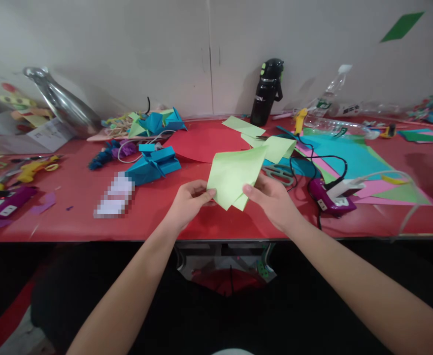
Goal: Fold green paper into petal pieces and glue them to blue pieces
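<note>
A light green sheet of paper (234, 175) is held up just above the front of the red table, its lower right corner folded over. My left hand (192, 202) pinches its left edge between thumb and fingers. At the right side, my right hand (270, 197) grips the same paper, thumb on the front near the folded corner and fingers hidden behind. Left of the paper sits a folded blue paper piece (153, 165). Behind it lie more light green papers (281, 149) and grey-handled scissors (280, 173), partly covered.
A red table (68, 197) runs along a white wall. A black bottle (266, 93) and a steel jug (66, 103) stand at the back. Purple power strips (329, 199) with cables and coloured paper sheets (356, 155) lie right. A yellow glue gun (35, 170) lies left.
</note>
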`<state>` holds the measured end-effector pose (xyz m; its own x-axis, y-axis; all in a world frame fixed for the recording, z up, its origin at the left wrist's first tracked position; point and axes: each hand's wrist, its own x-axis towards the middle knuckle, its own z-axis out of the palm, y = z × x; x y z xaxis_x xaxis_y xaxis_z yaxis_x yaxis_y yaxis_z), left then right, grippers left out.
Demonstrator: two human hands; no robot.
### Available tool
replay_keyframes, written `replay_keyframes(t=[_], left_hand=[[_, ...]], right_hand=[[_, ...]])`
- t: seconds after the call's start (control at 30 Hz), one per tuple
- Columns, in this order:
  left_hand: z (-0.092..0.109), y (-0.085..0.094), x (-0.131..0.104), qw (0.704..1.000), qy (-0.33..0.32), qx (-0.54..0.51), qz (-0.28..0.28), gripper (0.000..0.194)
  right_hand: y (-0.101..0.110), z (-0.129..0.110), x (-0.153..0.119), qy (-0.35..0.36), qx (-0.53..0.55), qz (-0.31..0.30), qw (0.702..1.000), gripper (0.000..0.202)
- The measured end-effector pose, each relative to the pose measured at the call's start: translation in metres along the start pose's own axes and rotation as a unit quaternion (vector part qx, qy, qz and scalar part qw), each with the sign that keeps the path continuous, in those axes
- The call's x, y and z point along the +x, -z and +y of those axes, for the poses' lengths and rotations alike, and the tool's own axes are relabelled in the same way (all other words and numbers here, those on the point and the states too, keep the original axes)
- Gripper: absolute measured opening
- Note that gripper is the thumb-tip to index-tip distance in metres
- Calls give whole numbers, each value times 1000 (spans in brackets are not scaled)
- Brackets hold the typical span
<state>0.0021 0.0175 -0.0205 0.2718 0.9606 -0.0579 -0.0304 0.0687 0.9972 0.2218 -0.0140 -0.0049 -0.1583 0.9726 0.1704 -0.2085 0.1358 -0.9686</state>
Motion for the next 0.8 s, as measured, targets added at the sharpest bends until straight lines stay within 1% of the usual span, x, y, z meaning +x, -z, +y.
replay_keyframes(t=[0.07,0.17,0.27,0.33,0.4,0.5,0.6,0.63,0.7,0.77,0.8], left_hand=[[0,-2,-1,1000,-6,0,-3,28],[0,-4,-3,999,7,-2,-43,31],[2,-6,-4,995,13,15,-98,38],[4,-7,-5,991,0,27,-128,44],[8,-7,-6,988,-28,27,-146,48],[12,-8,-8,983,-90,78,-139,45],[11,-7,-10,966,-155,169,-120,35],[9,-5,-10,957,-190,188,-114,29],[4,-2,-9,926,-287,225,-92,21],[0,2,-8,873,-399,278,-47,24],[-1,5,-7,842,-443,305,-20,27]], right_hand=[[-3,2,-1,1,-21,40,999,34],[-4,5,0,2,-28,79,996,27],[-2,5,1,7,-50,85,995,24],[0,3,1,10,-87,79,993,24],[1,0,0,15,-130,68,989,23],[2,-3,-1,49,-177,38,982,19],[4,-6,-2,120,-204,-9,972,11],[5,-7,-2,149,-209,-24,966,8],[8,-8,-2,201,-227,-48,952,7],[10,-8,-2,239,-255,-53,935,14],[10,-8,-2,248,-271,-49,929,18]])
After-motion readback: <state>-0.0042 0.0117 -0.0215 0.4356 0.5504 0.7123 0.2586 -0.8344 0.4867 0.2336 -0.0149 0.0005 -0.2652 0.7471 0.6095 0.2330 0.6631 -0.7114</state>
